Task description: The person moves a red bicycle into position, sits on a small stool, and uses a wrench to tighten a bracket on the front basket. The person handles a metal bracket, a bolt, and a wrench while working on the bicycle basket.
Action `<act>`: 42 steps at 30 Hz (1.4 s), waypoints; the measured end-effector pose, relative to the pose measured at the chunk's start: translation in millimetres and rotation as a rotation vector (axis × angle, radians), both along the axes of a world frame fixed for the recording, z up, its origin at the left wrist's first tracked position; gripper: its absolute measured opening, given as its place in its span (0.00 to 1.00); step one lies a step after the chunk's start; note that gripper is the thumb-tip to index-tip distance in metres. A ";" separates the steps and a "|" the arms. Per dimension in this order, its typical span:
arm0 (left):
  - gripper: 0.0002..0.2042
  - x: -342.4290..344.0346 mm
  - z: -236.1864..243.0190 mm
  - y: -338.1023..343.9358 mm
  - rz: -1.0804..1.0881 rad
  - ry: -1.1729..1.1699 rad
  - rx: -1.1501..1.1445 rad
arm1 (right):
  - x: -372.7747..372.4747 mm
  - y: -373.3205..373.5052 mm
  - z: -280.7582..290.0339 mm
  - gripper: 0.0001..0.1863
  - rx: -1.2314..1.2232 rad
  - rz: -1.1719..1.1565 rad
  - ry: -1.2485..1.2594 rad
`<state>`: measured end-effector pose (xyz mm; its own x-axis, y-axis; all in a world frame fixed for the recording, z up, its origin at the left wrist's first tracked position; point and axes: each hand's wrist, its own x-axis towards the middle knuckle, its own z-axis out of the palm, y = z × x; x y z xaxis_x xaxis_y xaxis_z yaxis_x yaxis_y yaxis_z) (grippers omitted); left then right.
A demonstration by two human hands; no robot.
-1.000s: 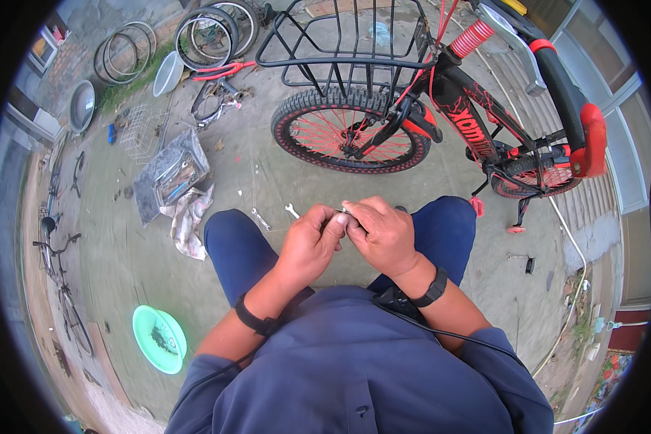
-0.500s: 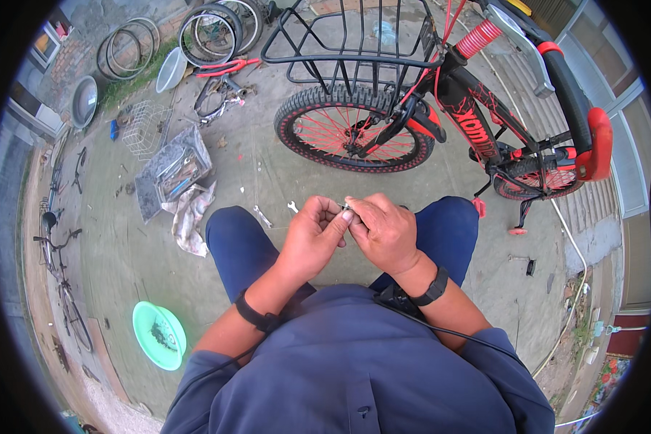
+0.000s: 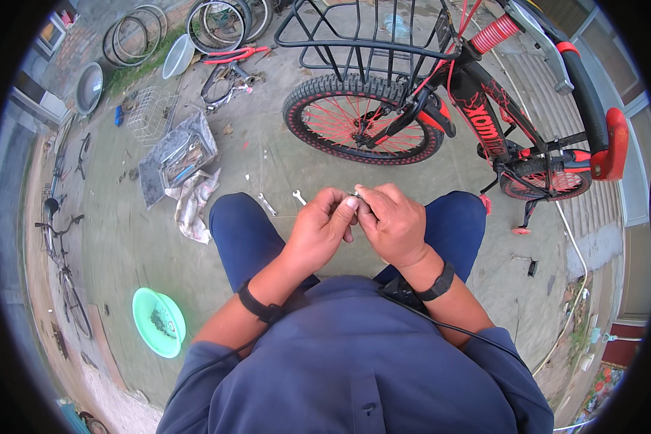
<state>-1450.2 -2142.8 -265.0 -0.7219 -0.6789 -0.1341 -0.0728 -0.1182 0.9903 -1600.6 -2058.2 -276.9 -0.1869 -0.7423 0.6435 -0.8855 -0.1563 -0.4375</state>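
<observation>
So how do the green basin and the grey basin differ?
The green basin is bright mint, while the grey basin is dull. The green basin is nearer the camera, the grey basin much farther off. The green basin holds dark bits; none can be made out in the grey basin. Both are round and open-topped.

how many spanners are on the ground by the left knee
2 in view: one spanner just beside the left knee, the other spanner farther right, nearer the left hand. More may be hidden behind the hands or legs.
</observation>
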 end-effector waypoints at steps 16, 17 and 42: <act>0.09 1.0 -1.9 -0.8 -0.001 -0.015 0.042 | 1.5 -1.5 -2.4 0.18 -0.019 -0.008 0.001; 0.09 1.0 -1.8 -0.6 -0.007 -0.015 0.049 | 1.4 -1.5 -2.4 0.18 -0.019 -0.009 0.006; 0.10 -1.0 0.0 -0.7 0.016 -0.012 -0.030 | 1.3 -2.2 0.5 0.18 -0.005 0.001 0.005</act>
<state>-1451.2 -2143.5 -265.0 -0.7095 -0.6940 -0.1220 -0.0828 -0.0898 0.9925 -1599.3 -2060.4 -276.4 -0.1828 -0.7394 0.6480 -0.8876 -0.1594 -0.4323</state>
